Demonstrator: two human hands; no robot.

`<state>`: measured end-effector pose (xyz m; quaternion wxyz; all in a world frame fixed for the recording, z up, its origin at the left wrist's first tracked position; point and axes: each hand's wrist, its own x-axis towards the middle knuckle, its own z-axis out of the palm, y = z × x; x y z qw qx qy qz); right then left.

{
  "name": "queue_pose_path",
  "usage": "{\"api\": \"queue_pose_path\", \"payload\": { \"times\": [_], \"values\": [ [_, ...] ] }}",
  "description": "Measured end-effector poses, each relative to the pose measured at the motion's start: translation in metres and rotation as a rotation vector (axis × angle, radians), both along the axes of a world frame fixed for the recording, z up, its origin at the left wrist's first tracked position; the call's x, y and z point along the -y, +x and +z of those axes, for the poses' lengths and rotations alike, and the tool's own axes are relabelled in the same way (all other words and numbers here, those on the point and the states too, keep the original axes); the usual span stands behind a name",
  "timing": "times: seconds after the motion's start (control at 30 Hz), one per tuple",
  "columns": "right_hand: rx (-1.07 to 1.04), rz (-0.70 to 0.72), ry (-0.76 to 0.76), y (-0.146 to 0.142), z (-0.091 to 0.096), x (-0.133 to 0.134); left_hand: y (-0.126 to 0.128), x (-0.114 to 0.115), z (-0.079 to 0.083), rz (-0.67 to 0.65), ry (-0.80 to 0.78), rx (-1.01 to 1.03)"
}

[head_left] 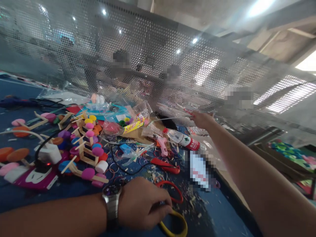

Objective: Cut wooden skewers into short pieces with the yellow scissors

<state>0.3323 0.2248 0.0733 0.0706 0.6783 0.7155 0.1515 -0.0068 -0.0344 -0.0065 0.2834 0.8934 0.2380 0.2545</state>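
Both hands are busy: the left hand [144,205] curls around a yellow ring [176,227] near, the right hand [202,120] seemingly pinches a thin stick [172,118] far right. Reaching over could topple the glue bottle [184,140].

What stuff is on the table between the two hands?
In the head view, between the left hand and right hand lie red-handled scissors, a glue bottle and wood shavings.

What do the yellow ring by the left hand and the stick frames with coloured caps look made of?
Yellow ring under the left hand: probably glossy plastic, given its smooth, even colour. Stick frames: likely bare wood, pale and matte; their coloured caps look like plastic.
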Motion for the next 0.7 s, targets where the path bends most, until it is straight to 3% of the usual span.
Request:
{"api": "queue_pose_path", "payload": {
  "times": [0.13,0.33,0.53,0.7],
  "values": [
    [-0.004,-0.107,0.033,-0.001,0.015,0.015,0.0,0.0,0.001,0.003,0.001,-0.012],
    [-0.079,-0.013,0.017,-0.021,0.023,0.031,0.0,0.0,0.001,-0.006,-0.006,-0.011],
    [-0.132,0.177,-0.052,-0.044,-0.005,0.04,-0.001,0.0,0.0,-0.006,-0.008,-0.002],
    [-0.23,0.277,-0.058,-0.045,-0.03,0.044,-0.001,-0.001,-0.002,-0.007,-0.019,0.007]
  ]
}}
